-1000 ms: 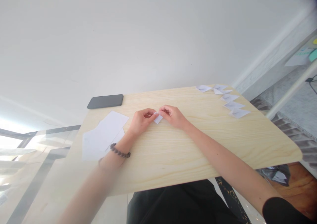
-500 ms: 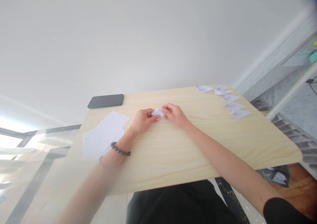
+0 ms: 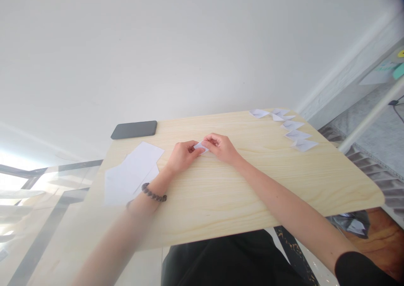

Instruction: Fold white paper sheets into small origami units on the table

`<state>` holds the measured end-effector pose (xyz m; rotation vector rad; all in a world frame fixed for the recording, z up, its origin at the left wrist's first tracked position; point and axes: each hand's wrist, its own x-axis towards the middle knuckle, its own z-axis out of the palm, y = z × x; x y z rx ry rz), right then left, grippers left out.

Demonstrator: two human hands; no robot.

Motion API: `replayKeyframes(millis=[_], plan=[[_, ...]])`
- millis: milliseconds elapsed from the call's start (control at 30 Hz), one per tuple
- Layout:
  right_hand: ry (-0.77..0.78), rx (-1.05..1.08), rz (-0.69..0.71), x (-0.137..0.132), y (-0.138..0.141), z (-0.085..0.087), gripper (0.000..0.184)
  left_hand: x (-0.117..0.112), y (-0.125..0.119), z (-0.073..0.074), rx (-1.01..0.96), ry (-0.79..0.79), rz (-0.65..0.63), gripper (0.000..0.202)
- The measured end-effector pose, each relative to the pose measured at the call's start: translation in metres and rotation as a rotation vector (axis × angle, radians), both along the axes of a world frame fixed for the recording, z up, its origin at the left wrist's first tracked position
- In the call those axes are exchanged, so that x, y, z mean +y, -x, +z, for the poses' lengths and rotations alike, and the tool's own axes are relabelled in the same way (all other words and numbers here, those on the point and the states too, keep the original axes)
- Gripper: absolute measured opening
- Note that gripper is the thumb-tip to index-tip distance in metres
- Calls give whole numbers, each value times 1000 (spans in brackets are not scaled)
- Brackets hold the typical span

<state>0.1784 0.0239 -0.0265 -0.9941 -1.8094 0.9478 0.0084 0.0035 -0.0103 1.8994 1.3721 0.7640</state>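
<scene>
A small piece of folded white paper [image 3: 200, 147] is held just above or on the middle of the wooden table [image 3: 221, 201]; I cannot tell which. My left hand [image 3: 184, 154] pinches its left side, thumb on top. At the upper right part of the paper, my right hand [image 3: 221, 146] has thumb and fingertips closed on it, covering much of that side. A dark bead bracelet [image 3: 153, 193] circles my left wrist. Loose white sheets [image 3: 134, 168] lie overlapping on the table beside my left forearm.
Several folded white paper boats [image 3: 296, 135] form a curved row at the table's back right. A dark phone-like slab [image 3: 134, 129] lies at the back left, near the white wall [image 3: 195, 46]. Below the right edge sits a dark plastic bag [image 3: 355, 223] with white paper inside.
My right thumb and fingers have shifted left over the paper, so less of it shows. The left hand keeps its pinch almost in place.
</scene>
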Motion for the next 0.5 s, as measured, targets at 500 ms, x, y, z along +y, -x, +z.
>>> replayKeyframes(millis=[500], plan=[[186, 154, -51, 2, -2, 4, 31, 0, 6, -4, -223, 144, -35, 34]])
